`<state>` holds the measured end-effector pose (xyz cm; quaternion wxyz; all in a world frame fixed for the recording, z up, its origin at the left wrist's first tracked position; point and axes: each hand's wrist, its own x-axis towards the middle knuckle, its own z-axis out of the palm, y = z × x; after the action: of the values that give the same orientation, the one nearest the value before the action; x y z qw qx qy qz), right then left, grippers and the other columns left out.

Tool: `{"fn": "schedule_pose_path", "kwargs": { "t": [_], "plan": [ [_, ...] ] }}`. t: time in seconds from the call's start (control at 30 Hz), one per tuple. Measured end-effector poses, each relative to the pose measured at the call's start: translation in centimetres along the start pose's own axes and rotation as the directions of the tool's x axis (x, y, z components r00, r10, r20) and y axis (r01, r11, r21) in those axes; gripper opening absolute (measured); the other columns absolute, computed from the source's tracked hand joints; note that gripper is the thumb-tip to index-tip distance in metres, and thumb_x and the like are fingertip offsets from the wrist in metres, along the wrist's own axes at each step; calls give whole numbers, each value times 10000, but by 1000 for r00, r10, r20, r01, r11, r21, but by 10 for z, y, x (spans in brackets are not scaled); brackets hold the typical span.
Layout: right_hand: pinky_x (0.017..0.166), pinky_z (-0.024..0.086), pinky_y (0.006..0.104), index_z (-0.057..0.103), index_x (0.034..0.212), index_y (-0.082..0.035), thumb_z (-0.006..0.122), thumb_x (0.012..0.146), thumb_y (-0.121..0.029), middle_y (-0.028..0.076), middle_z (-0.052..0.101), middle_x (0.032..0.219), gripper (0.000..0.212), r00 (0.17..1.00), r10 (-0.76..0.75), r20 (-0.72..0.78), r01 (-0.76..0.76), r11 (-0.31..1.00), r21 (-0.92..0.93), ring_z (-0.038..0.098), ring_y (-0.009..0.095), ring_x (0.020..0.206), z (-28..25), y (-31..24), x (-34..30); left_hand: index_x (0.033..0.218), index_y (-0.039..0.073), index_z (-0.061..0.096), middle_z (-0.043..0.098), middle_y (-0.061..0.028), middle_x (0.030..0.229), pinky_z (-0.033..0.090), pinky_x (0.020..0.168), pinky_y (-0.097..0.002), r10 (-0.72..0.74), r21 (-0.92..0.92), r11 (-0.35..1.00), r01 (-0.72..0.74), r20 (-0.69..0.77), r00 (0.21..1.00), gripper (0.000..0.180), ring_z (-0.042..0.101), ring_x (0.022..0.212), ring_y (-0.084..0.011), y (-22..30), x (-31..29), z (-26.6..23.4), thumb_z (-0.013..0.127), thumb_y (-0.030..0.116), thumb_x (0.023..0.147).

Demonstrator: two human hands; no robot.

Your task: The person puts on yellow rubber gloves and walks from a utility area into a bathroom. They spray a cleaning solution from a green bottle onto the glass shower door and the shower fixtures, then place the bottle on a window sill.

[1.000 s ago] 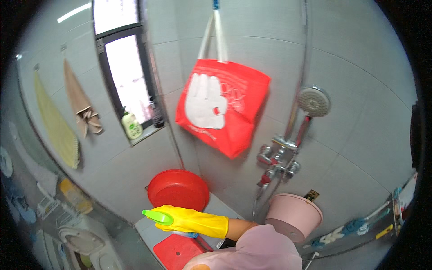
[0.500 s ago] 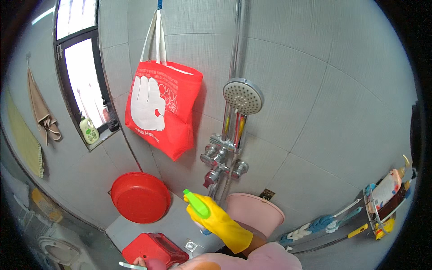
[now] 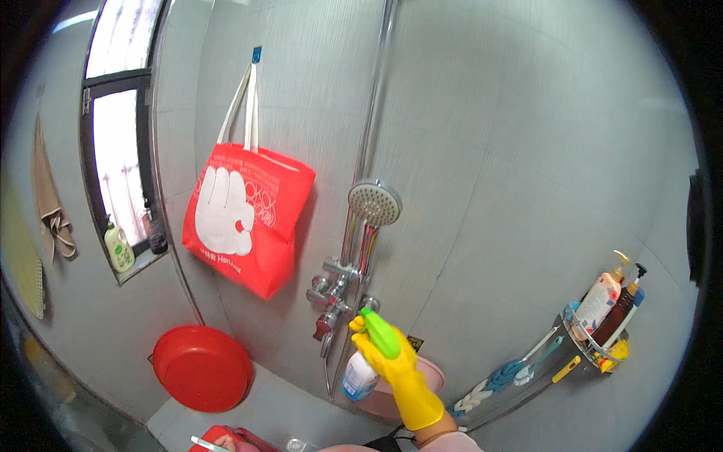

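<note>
My right hand [image 3: 403,377], in a yellow rubber glove, is wrapped round the neck of a spray bottle [image 3: 361,377]. The bottle has a white and blue body and a bright green trigger head, whose nozzle points toward the wall below the shower mixer [image 3: 331,297]. At the lower edge my bare left hand [image 3: 239,445] is partly cut off. Its fingers close on a thin pale flat-edged object [image 3: 208,444], whose kind I cannot make out. A red plastic stool or tub [image 3: 254,438] lies just behind the left hand.
A red basin [image 3: 202,369] leans on the left wall; a pink basin [image 3: 429,374] stands behind the spray bottle. The red tote bag [image 3: 252,218] hangs beside the shower head [image 3: 375,203]. At right, a corner rack [image 3: 576,331] holds pump bottles, with brushes [image 3: 497,377] hanging nearby.
My view has tilted up and turned right, so the fixtures sit lower and further left. The right hand has moved rightward with the spray bottle, whose body now shows. Both hands keep their hold.
</note>
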<state>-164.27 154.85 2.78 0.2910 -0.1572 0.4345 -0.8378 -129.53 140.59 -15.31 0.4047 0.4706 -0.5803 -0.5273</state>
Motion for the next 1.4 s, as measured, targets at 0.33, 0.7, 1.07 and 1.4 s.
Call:
{"fn": "schedule_pose_path", "kwargs": {
  "t": [0.33, 0.7, 1.07, 1.4],
  "plan": [
    [824, 469, 301, 534, 1140, -33, 619, 720, -66, 87, 616, 1049, 430, 694, -650, 309, 697, 499, -515, 587, 187, 963, 142, -220, -16, 903, -16, 622, 637, -99, 792, 474, 672, -302, 279, 18, 960, -279, 5, 960, 212, 581, 748, -162, -42, 30, -43, 616, 182, 825],
    [834, 459, 279, 539, 1110, -11, 525, 843, -195, 93, 601, 1046, 325, 475, -683, 555, 864, 242, -442, 600, 184, 940, 240, -352, 39, 896, -17, 642, 654, -110, 830, 478, 707, -295, 207, 15, 978, -206, -29, 978, 227, 599, 771, -167, -37, 64, -35, 638, 192, 808],
    [855, 437, 283, 557, 1113, -40, 448, 874, -187, 85, 603, 1071, 300, 436, -702, 563, 714, -110, -691, 586, 173, 964, 326, -395, 89, 901, -14, 625, 638, -125, 824, 472, 691, -311, 407, 12, 909, -416, -228, 884, 257, 589, 760, -185, -86, 148, -1, 630, 231, 821],
    [756, 470, 281, 608, 982, -82, 543, 841, -191, 67, 632, 921, 189, 316, -694, 647, 678, -312, -666, 607, 180, 804, 316, -435, 140, 896, -7, 602, 598, -102, 762, 445, 630, -297, 292, -108, 943, -316, -193, 937, 224, 549, 706, -164, -29, 112, 40, 618, 206, 829]
  ]
}}
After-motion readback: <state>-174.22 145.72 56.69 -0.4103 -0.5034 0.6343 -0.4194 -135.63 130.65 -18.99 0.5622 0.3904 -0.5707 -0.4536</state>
